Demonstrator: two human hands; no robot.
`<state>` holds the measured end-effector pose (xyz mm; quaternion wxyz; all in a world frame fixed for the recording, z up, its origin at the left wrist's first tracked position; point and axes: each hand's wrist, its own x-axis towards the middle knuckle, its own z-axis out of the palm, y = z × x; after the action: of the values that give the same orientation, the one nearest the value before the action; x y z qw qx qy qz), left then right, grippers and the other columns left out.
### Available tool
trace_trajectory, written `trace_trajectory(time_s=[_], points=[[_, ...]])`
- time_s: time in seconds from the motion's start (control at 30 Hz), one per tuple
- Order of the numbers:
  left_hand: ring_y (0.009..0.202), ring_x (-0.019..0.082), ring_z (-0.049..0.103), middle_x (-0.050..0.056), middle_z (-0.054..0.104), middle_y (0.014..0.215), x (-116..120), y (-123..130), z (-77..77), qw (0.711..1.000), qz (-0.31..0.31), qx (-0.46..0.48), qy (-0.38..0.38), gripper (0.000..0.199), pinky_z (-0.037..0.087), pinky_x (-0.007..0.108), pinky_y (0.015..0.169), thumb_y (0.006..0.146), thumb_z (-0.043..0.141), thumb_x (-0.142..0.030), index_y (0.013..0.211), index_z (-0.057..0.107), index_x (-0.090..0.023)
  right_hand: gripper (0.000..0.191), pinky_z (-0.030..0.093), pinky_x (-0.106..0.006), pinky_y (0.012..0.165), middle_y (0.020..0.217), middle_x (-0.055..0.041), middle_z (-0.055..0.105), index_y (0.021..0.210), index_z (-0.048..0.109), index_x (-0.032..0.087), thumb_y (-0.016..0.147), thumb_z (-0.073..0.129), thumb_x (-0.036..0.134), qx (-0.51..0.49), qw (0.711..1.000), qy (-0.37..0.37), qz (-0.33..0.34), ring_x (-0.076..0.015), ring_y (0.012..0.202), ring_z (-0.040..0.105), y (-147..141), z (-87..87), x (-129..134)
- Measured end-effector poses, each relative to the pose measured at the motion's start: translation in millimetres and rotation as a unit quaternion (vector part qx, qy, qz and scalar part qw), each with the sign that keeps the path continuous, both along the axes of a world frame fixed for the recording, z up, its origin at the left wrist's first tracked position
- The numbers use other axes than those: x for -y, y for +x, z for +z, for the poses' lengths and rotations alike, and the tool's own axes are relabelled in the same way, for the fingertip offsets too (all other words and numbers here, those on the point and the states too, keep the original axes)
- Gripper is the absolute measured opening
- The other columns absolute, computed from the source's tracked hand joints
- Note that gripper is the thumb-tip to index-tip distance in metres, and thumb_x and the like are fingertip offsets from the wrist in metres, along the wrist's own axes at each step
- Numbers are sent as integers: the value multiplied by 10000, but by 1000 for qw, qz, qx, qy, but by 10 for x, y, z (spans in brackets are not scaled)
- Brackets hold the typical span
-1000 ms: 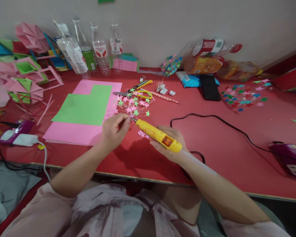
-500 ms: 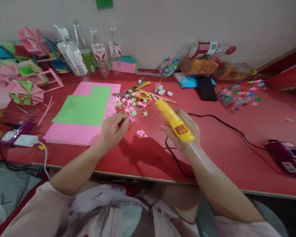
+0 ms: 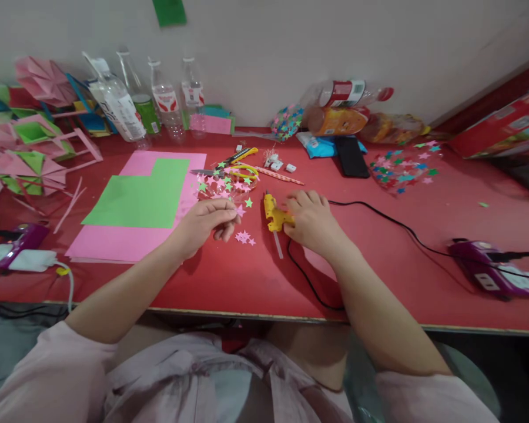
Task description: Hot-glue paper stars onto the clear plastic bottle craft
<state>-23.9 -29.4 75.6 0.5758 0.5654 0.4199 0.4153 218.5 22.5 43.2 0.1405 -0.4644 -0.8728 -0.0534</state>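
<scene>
My left hand (image 3: 207, 223) is closed in a pinch, with a small pink paper star (image 3: 240, 210) at its thumb and fingertip. Flat on the red table lies a yellow hot glue gun (image 3: 273, 212), its nozzle pointing away and a clear glue stick (image 3: 278, 244) poking out behind. My right hand (image 3: 312, 224) rests beside its handle, fingers spread, partly covering the handle's end. A small group of pink stars (image 3: 244, 237) sits below my left hand. Beyond it, a clear balloon-like ball covered in pink and green stars (image 3: 223, 185) lies close to yellow-handled scissors (image 3: 242, 170).
Green paper (image 3: 136, 197) lies on pink sheets (image 3: 110, 244) at left. Bottles (image 3: 166, 103) and folded paper crafts (image 3: 39, 135) stand behind. A phone (image 3: 351, 157) and a star-covered clear ball (image 3: 401, 170) are at right. A black cord (image 3: 379, 211) runs toward a purple power strip (image 3: 489, 273).
The glue gun went from my raised right hand down onto the table, and that hand's fingers spread off it. My left hand keeps its pinch. The view shifted slightly right.
</scene>
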Motion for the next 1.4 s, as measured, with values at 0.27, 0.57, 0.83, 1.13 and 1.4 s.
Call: trace_trajectory(time_s=[0.27,0.57,0.83,1.13,1.4], points=[[389,67,380,-28,482,492,60,-25,-108,989,-47,84,-111,123,274,232,402,729,538,-231,621,563,-180,79,470,-341,790,915,-43,660,924,595,221,885,538,184,-206,934,69,285,-168,863,594,-489,409,279],[379,69,322,-38,404,417,75,-51,-132,978,-69,120,-154,165,267,232,406,749,518,-221,598,568,-179,78,477,-310,742,862,-27,660,878,584,223,876,550,152,-235,919,72,308,-144,807,592,-572,356,271],[420,95,394,-36,461,461,77,-73,-121,997,28,-65,37,226,346,242,439,858,469,-327,710,581,-198,114,456,-314,696,816,-7,641,843,588,242,847,549,135,-241,928,73,273,-150,775,579,-507,378,247],[1105,307,503,141,540,1202,81,-58,-305,766,185,-422,447,185,392,471,925,809,627,-246,987,669,-213,113,396,-316,660,761,-22,574,767,590,208,871,552,185,-163,952,69,249,-149,710,490,-441,212,98],[1076,278,497,103,541,1238,34,37,-430,729,205,-456,466,174,365,451,919,820,623,-228,991,656,-234,144,368,-325,716,800,-27,564,808,614,215,909,511,222,-132,959,88,235,-162,773,463,-490,120,103]])
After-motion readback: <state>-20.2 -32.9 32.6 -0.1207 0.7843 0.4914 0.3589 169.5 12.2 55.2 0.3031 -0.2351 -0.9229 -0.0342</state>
